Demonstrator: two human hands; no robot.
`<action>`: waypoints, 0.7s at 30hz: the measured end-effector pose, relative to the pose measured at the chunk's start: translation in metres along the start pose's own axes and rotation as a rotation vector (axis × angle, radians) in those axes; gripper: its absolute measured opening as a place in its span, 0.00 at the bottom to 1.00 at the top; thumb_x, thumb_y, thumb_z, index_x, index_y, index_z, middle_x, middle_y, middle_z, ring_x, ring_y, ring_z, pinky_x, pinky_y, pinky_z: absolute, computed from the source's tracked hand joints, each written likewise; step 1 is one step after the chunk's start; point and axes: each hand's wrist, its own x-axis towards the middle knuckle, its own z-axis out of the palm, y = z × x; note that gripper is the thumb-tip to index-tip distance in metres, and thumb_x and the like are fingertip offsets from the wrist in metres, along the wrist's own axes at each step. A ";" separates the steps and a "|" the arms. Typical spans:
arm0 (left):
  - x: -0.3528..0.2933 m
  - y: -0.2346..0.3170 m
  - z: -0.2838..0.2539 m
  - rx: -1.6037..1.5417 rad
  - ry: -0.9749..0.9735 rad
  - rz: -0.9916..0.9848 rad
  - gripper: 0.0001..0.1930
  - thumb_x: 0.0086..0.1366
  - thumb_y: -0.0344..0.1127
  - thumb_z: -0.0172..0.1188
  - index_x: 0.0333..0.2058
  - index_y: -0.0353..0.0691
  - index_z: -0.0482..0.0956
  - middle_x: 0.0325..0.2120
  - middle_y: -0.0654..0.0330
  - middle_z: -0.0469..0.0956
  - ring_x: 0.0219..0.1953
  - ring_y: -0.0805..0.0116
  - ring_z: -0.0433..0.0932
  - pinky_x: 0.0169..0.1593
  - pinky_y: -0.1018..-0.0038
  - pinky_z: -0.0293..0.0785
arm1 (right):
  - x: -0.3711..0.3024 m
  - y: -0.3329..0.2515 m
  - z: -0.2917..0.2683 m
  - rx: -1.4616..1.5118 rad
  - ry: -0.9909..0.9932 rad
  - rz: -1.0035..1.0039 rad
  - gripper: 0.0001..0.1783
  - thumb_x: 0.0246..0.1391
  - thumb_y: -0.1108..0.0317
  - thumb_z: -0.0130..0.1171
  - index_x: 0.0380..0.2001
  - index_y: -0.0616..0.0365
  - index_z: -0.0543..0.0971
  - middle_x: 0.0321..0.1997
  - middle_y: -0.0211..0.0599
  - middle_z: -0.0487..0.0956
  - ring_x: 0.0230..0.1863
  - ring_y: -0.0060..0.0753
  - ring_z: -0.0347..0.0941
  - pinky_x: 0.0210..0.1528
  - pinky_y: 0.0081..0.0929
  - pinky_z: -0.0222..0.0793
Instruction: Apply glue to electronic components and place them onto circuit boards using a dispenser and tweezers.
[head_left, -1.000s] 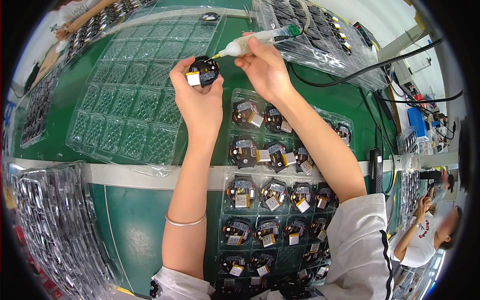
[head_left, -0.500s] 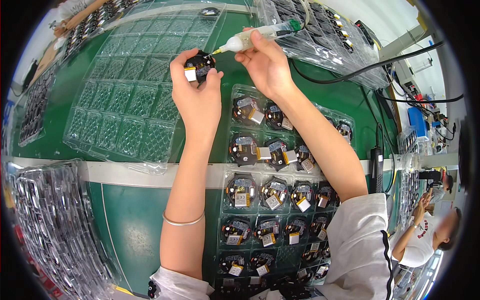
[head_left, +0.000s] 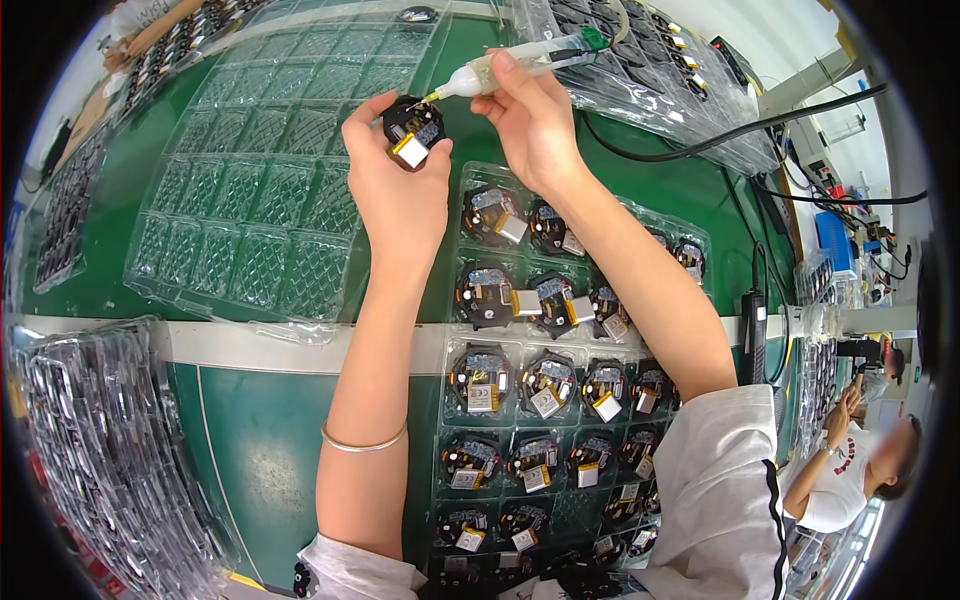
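My left hand (head_left: 400, 200) grips a round black electronic module (head_left: 414, 128) by its edges, thumb on one side and fingers on the other. A small silver battery pouch with a yellow edge (head_left: 411, 150) sits on the module. In my right hand (head_left: 535, 130) is a dispensing syringe (head_left: 500, 70), with a white front, a green rear cap and a hose. Its yellowish tip meets the module's upper edge; whether it touches I cannot tell. Below my hands, a clear tray (head_left: 447, 405) carries several similar modules with battery pouches.
Mostly bare clear trays (head_left: 215, 250) lie at left, with one module (head_left: 418, 15) at the far end. Stacked clear trays (head_left: 110, 450) stand at lower left. Filled trays (head_left: 650, 60) and a black cable (head_left: 720, 150) are at right. Another person (head_left: 850, 460) is at far right.
The module has turned in my left hand, so its face and battery pouch show more fully. The syringe has shifted slightly left, its tip staying at the module's upper edge.
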 end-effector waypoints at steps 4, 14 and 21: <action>0.000 0.001 0.000 0.065 -0.008 -0.025 0.29 0.54 0.18 0.62 0.53 0.31 0.60 0.42 0.50 0.77 0.41 0.70 0.78 0.42 0.78 0.76 | -0.003 -0.003 0.005 -0.041 0.016 -0.016 0.24 0.55 0.56 0.61 0.47 0.63 0.71 0.42 0.36 0.76 0.42 0.27 0.72 0.45 0.29 0.66; -0.001 0.004 0.000 0.089 -0.014 -0.031 0.29 0.54 0.19 0.63 0.53 0.32 0.60 0.41 0.51 0.78 0.40 0.71 0.78 0.42 0.78 0.75 | 0.000 0.000 0.004 -0.057 -0.025 -0.024 0.19 0.57 0.60 0.60 0.44 0.63 0.72 0.42 0.38 0.77 0.44 0.28 0.73 0.46 0.30 0.68; -0.002 0.001 0.002 0.084 -0.012 -0.024 0.29 0.53 0.19 0.64 0.53 0.32 0.60 0.40 0.51 0.78 0.40 0.71 0.79 0.41 0.78 0.76 | 0.001 0.000 0.003 -0.012 -0.013 -0.034 0.16 0.55 0.64 0.62 0.41 0.64 0.73 0.38 0.36 0.79 0.41 0.26 0.75 0.42 0.26 0.69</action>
